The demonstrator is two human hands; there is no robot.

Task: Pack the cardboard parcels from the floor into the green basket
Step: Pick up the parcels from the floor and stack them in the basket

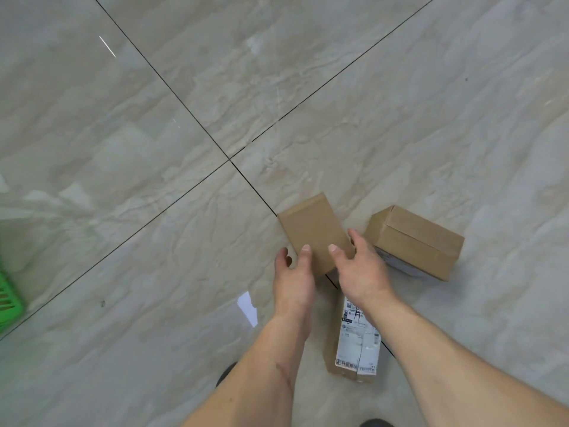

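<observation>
Glossy grey tile floor (154,103). Plain cardboard parcel (314,231) mid-frame, gripped by left hand (292,272) and right hand (358,266), thumbs on top. Second parcel (415,241) just right; labelled parcel (354,340) beneath right wrist. Green basket (9,297) far left edge.

Matt cardboard parcels (314,232); glossy tile floor (277,72) (marbled); plastic basket (7,298).

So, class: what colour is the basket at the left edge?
Bright green basket, seen in the head view, only partly in frame.
</observation>
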